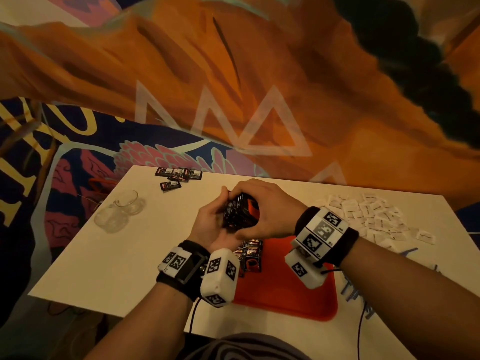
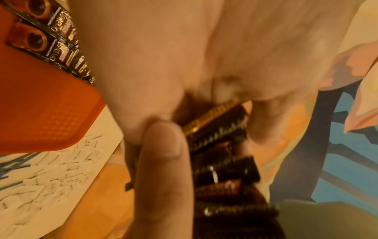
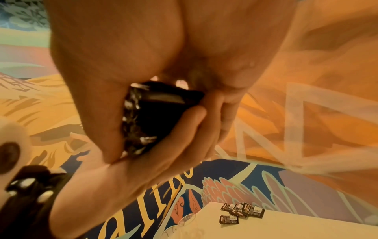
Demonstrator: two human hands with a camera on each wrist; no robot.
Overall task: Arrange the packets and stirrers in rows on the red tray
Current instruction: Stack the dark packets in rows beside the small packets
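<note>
Packets [image 1: 240, 213] gripped as one stack by left hand [image 1: 211, 224] and right hand [image 1: 262, 211]; "SUPREMO" on tray [image 1: 291, 289] packets [image 1: 250, 255].

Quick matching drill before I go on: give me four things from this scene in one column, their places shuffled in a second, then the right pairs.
Things:
1. stack of dark packets
2. row of dark packets
3. white packets
4. glass cups

Places:
A. spread loose on the table's right side
B. lying on the red tray
C. held between the left hand and right hand, above the table
D. on the table's left side

Pairs: 1-C, 2-B, 3-A, 4-D
</note>
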